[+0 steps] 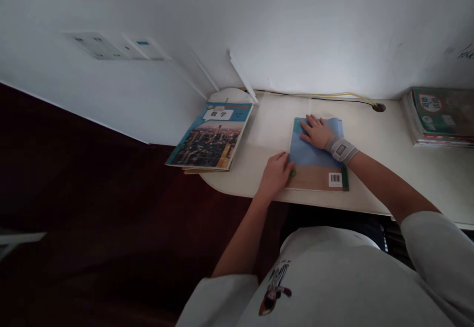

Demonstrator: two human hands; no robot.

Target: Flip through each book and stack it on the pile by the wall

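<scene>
A book (309,175) lies flat on the white desk in front of me, with a blue and brown cover and a barcode label (335,179) at its lower right. My right hand (317,132) rests flat on the blue upper part, fingers spread, a grey band (342,149) around that wrist. At the book's left edge is my left hand (276,171), its thumb apart from the bent fingers and touching the cover edge. To the left of the book, a faintly shiny clear sheet (267,128) seems to lie on the desk.
A stack of books topped by a blue one with a city picture (213,139) overhangs the desk's rounded left end. Another stack (446,117) stands at right by the wall. Thin cables (333,95) run along the back to a round hole (378,107).
</scene>
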